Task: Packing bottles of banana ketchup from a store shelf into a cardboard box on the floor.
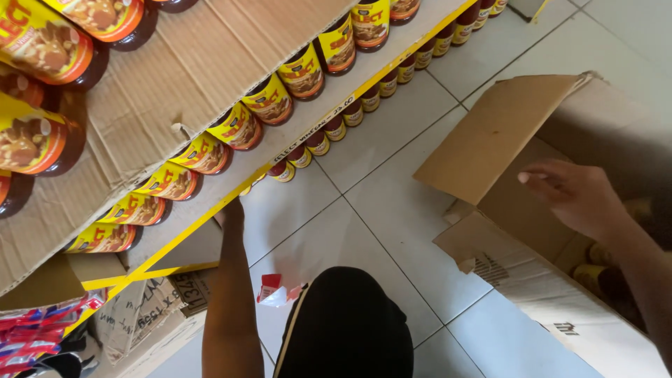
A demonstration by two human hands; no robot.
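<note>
Your right hand (577, 196) hovers spread over the open cardboard box (532, 210) at your right; your left hand (232, 210), grip hidden, reaches under the shelf (294, 150).

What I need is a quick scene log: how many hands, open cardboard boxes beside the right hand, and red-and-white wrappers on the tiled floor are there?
hands: 2, the left hand and the right hand
open cardboard box: 1
red-and-white wrapper: 1
total: 4
</note>
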